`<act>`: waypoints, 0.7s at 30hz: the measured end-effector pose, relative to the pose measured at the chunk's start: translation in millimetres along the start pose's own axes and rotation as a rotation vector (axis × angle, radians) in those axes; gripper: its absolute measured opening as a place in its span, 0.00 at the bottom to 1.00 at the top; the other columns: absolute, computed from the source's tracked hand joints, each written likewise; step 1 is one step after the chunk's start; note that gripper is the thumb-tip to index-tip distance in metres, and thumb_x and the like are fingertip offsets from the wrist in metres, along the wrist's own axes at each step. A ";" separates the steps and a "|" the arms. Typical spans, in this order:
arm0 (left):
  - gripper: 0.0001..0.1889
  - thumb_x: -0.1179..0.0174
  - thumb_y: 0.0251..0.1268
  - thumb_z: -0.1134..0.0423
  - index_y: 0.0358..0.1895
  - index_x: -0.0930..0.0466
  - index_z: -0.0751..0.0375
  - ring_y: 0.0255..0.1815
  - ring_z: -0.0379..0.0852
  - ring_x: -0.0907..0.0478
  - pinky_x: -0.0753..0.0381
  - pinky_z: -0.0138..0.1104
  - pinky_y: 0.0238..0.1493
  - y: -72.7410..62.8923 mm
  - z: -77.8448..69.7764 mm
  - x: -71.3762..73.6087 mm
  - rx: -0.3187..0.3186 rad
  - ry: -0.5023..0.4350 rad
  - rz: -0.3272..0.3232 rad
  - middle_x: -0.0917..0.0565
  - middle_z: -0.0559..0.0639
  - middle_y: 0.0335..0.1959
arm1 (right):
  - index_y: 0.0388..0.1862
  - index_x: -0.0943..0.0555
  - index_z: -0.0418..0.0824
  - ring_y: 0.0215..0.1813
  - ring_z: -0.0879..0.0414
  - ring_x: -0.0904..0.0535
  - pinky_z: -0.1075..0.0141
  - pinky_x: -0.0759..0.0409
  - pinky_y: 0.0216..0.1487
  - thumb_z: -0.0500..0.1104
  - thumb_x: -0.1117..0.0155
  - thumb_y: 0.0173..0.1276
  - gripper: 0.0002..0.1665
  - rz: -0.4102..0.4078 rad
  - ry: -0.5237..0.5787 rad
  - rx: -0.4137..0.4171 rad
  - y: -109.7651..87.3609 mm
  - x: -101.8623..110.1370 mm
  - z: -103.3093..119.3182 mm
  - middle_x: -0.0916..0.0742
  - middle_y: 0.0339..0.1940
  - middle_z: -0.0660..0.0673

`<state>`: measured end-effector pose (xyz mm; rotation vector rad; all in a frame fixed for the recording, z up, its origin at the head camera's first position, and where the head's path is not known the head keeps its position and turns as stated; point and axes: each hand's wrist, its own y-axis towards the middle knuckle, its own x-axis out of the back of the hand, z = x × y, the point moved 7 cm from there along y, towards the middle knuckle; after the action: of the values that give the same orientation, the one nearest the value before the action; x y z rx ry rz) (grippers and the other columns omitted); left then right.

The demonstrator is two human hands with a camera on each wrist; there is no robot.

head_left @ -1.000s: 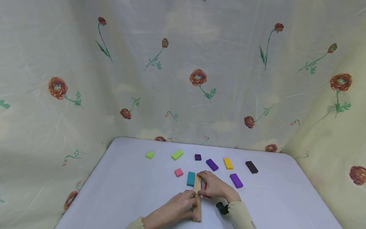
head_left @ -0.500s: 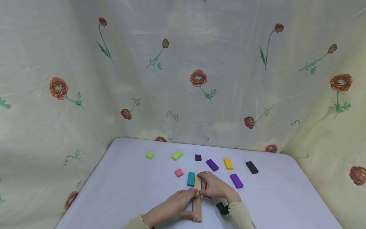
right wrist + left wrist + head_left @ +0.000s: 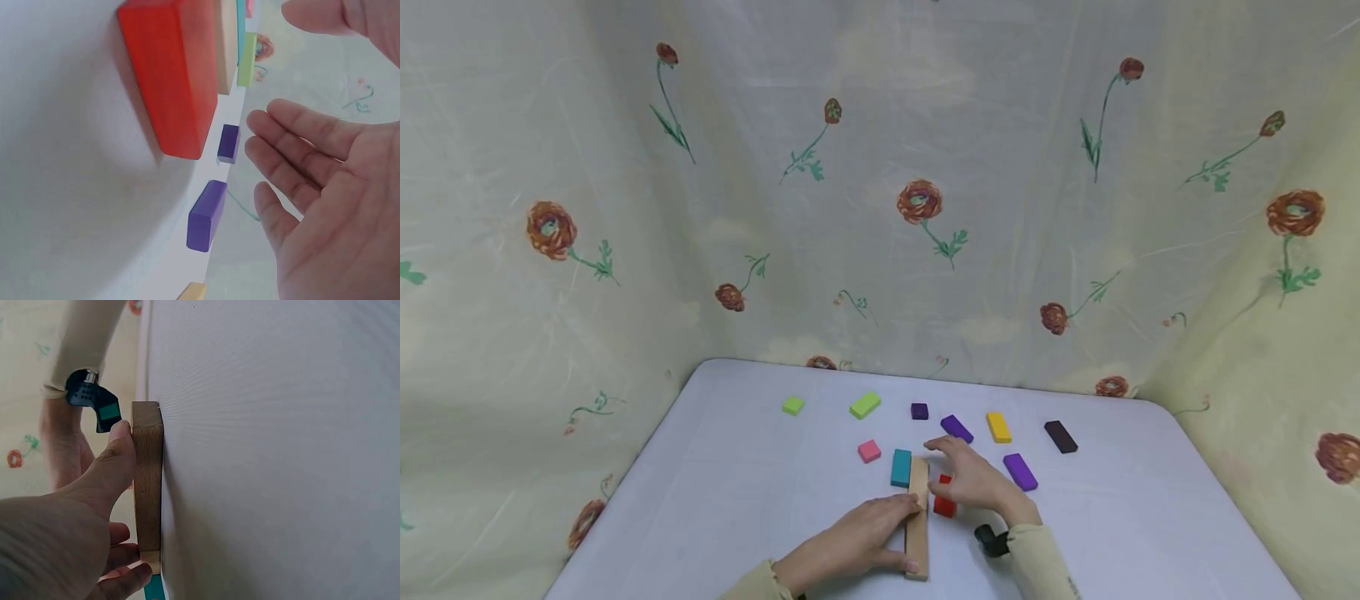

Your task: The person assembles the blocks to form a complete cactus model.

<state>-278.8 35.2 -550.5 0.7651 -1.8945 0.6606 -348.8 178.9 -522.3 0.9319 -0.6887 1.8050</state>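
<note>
Two natural wooden blocks lie end to end in the head view: the near wooden block (image 3: 917, 546) and the far wooden block (image 3: 919, 473). Across them rests my left hand (image 3: 868, 533), thumb spread toward the near end and fingertips at the joint. The left wrist view shows the thumb (image 3: 115, 456) along the top edge of the wood. Just right of the far block, my right hand (image 3: 976, 482) is raised, holding nothing, with thumb and fingers spread apart. Under its thumb a red block (image 3: 945, 504) is partly hidden. A teal block (image 3: 901, 468) stands beside the far wooden block.
Beyond the hands lie a pink block (image 3: 869, 451), a lime block (image 3: 865, 405), a dark purple cube (image 3: 919, 411), a yellow block (image 3: 998, 427) and a black block (image 3: 1061, 437). A purple block (image 3: 1020, 472) is right of my right hand. A flowered curtain surrounds the white table (image 3: 760, 483).
My right hand has let go of the far wooden block and moved up and right, uncovering more of the red block. My left fingers have straightened, with the hand staying over the wood.
</note>
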 end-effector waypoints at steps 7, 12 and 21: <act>0.44 0.44 0.50 0.28 0.69 0.34 0.48 0.69 0.40 0.33 0.30 0.41 0.68 -1.1 0.8 1.0 -0.025 0.034 -0.008 0.31 0.42 0.70 | 0.63 0.28 0.43 0.66 0.47 0.30 0.42 0.29 0.65 0.50 0.32 0.59 0.33 -0.033 0.025 0.009 3.1 4.3 -2.1 0.24 0.64 0.46; 0.44 0.46 0.52 0.28 0.71 0.35 0.48 0.70 0.41 0.34 0.31 0.41 0.69 -4.4 -1.3 4.1 -0.039 0.052 -0.011 0.33 0.43 0.71 | 0.61 0.27 0.43 0.63 0.48 0.28 0.44 0.27 0.64 0.50 0.32 0.60 0.31 -0.054 0.062 0.016 4.0 7.1 -1.1 0.22 0.59 0.48; 0.47 0.47 0.53 0.28 0.73 0.38 0.54 0.72 0.42 0.36 0.31 0.40 0.69 -8.4 -3.3 4.4 -0.068 0.072 -0.019 0.36 0.46 0.74 | 0.59 0.26 0.45 0.61 0.49 0.27 0.46 0.26 0.63 0.48 0.31 0.61 0.28 -0.122 0.115 0.010 11.7 17.7 -7.7 0.20 0.56 0.49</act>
<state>-272.2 31.0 -544.2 0.7063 -1.8322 0.6012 -366.3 189.1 -512.4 0.8515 -0.5393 1.7403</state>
